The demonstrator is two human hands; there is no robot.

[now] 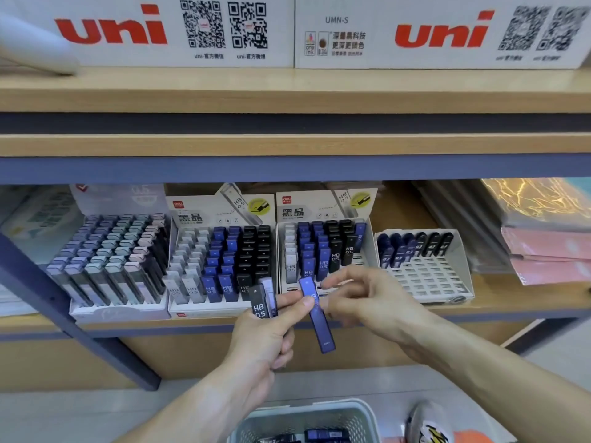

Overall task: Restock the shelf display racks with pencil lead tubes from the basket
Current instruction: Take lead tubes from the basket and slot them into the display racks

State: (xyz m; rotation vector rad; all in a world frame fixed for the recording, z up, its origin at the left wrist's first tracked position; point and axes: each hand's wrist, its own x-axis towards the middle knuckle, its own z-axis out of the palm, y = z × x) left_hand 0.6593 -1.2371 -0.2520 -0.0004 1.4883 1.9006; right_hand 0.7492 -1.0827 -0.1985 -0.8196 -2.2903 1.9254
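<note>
My left hand (265,334) grips a small bundle of pencil lead tubes, a black HB 0.5 tube (258,303) foremost, and its thumb also pinches a blue tube (316,314). My right hand (361,298) meets the blue tube near its upper part, fingers curled at it. Both hands hover in front of the shelf. Behind them stand several display racks: a pastel one (118,260), two white racks of HB tubes (220,260) (323,247), and a sparsely filled grid rack (425,266). The pale basket (303,420) with more tubes sits below.
The wooden shelf edge (479,310) runs under the racks. A dark diagonal shelf strut (80,314) crosses at left. Stacked pink and clear sleeves (543,244) lie at right. White uni boxes (179,30) stand on the upper shelf. A shoe (428,423) shows beside the basket.
</note>
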